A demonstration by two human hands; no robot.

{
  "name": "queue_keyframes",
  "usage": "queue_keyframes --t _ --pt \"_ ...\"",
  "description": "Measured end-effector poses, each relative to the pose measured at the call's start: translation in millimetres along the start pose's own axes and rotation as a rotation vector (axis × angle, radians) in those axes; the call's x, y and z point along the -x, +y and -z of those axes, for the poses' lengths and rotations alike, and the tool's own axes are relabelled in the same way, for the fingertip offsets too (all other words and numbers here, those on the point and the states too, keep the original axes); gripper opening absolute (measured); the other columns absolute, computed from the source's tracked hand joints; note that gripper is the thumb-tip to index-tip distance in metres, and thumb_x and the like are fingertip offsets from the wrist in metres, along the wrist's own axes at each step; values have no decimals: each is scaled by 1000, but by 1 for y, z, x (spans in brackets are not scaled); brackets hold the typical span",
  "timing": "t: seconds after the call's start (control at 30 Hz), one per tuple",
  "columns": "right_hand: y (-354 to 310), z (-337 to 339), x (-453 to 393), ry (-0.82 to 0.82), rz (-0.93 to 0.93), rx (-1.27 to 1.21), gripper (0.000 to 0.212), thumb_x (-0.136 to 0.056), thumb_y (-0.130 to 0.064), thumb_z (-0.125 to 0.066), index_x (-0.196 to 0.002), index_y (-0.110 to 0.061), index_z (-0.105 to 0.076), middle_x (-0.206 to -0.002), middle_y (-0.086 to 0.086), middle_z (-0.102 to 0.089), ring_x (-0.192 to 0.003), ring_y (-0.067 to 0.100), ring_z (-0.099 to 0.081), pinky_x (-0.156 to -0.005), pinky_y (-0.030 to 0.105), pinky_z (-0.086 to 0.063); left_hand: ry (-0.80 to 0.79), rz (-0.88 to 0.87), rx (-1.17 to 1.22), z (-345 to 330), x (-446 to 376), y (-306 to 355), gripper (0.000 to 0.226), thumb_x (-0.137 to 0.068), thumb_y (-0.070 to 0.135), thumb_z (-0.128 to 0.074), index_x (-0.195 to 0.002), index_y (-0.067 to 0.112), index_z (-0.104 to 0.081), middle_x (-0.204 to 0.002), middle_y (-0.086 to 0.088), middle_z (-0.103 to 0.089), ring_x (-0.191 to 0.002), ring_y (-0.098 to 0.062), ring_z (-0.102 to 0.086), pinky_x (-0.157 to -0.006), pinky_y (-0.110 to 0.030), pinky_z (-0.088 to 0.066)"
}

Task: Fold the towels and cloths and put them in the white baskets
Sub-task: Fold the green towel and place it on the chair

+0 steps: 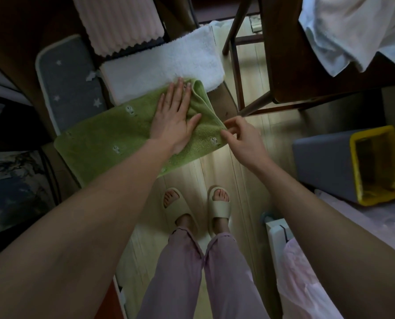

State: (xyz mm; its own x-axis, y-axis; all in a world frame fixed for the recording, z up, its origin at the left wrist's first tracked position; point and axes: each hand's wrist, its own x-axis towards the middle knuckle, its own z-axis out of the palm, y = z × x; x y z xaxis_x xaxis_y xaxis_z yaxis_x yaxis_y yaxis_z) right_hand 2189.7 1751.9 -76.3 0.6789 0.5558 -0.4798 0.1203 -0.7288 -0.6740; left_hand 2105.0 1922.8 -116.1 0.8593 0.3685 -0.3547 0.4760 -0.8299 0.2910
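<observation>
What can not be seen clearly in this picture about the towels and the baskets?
Head view only:
- White baskets: not identifiable anywhere.
- Green towel: middle hidden under the left hand; near end hidden behind the left forearm.
- White towel: far part hidden under the pink ribbed cloth.
- White cloth: cut off by the top-right edge.

One view only: the camera sits on your head and looks steeply down past your chest. Wide lens; edges bend outward. Your forearms run up from the bottom corners, near the lens. Your slippers point(196, 209) on the wooden floor point(242, 180) fall lower centre. The green towel point(113, 143) lies mid-frame, farther off than the arms.
</observation>
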Motion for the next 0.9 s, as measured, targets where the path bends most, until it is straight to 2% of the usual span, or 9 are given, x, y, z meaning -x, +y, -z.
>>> queue_keyframes --t 0.1,0.17,0.23,0.3,0.4,0.57,0.73,0.83,0.9 --pt "-12 7 -11 -81 -32 -149 18 -93 -23 -61 -102 -9 -66 -90 0 -65 -81 6 -59 -70 19 -48 82 59 112 4 -5 9 73 -100 49 -31 -154 15 5 -162 -7 6 -149 -22 7 -122 -39 1" --pt "-20 11 -15 -79 8 -217 10 -91 -18 -64 -93 -9 -66 -91 6 -66 -82 9 -61 -69 19 -51 205 112 230 11 -10 14 66 -99 42 -42 -153 15 -16 -157 -10 -21 -146 -25 -16 -121 -39 -13" --pt "-20 11 -16 -113 0 -240 6 -93 -17 -63 -90 -12 -63 -91 5 -66 -74 7 -61 -61 16 -49 314 144 293 18 -17 16 54 -96 38 -51 -144 17 -38 -138 -10 -42 -129 -23 -37 -111 -35 -29" --pt "-15 7 -14 -239 -73 -215 8 -96 -19 -58 -94 -13 -61 -94 5 -66 -66 10 -65 -54 16 -49 342 169 336 20 -24 15 45 -93 38 -57 -134 19 -50 -124 -8 -47 -115 -21 -42 -99 -28 -34" --pt "-11 1 -12 -354 -141 -190 13 -98 -23 -54 -94 -15 -63 -97 8 -69 -75 20 -71 -62 27 -58 370 171 415 20 -32 13 32 -90 34 -62 -116 15 -61 -111 -9 -50 -107 -24 -44 -86 -25 -31" --pt "-12 -6 -22 -112 -102 -123 39 -99 -32 -51 -92 5 -63 -85 20 -68 -66 27 -67 -58 33 -55 430 167 482 24 -44 5 23 -95 34 -55 -101 12 -60 -104 -5 -57 -99 -22 -51 -86 -32 -30" --pt "-11 -22 -36 17 -157 138 39 -96 -37 -55 -69 -8 -56 -62 2 -52 -60 19 -51 -59 38 -45 337 64 321 26 -44 -3 30 -101 35 -42 -119 15 -56 -119 -5 -54 -109 -23 -50 -92 -34 -29" --pt "-24 -28 -30 204 -100 305 22 -96 -35 -54 -94 -13 -57 -81 -2 -57 -78 16 -56 -66 32 -46 371 59 210 28 -22 -17 38 -100 42 -39 -124 16 -53 -122 -6 -53 -112 -23 -47 -98 -35 -29" --pt "-32 -34 -26 400 113 390 27 -96 -30 -54 -118 -14 -54 -111 2 -60 -102 18 -55 -86 29 -45 390 82 140 27 -5 -34 38 -99 44 -41 -120 15 -53 -121 -7 -53 -112 -23 -48 -101 -37 -29"
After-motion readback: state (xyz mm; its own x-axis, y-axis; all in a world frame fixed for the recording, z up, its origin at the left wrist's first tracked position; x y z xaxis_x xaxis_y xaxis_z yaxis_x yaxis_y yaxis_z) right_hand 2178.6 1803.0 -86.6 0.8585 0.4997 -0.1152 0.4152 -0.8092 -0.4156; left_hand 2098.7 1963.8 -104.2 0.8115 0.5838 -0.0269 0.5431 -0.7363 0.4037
